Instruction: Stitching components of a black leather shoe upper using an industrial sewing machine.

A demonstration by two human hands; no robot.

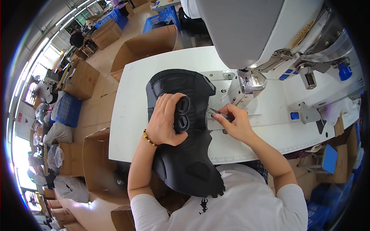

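Observation:
A black boot [185, 158] lies on its side across the white sewing table [133, 100], its toe hanging past the near edge towards my white shirt. My left hand [165, 121] presses on the shaft, fingers curled and thumb bent around two oval black fittings [182, 122]. Close to the boot's right edge, my right hand [236, 124] grips small thread snips [223, 115], metal tip pointing at the boot. A fine thread runs from the sewing machine [250, 82] down towards that edge. Part of the snips is hidden by my fingers.
The machine's grey head [246, 27] overhangs the far right of the table. Open cardboard boxes [144, 46] stand beyond and left of it. Blue crates [67, 109] and sacks [71, 188] line the left floor; a blue-topped stool [330, 158] stands at right.

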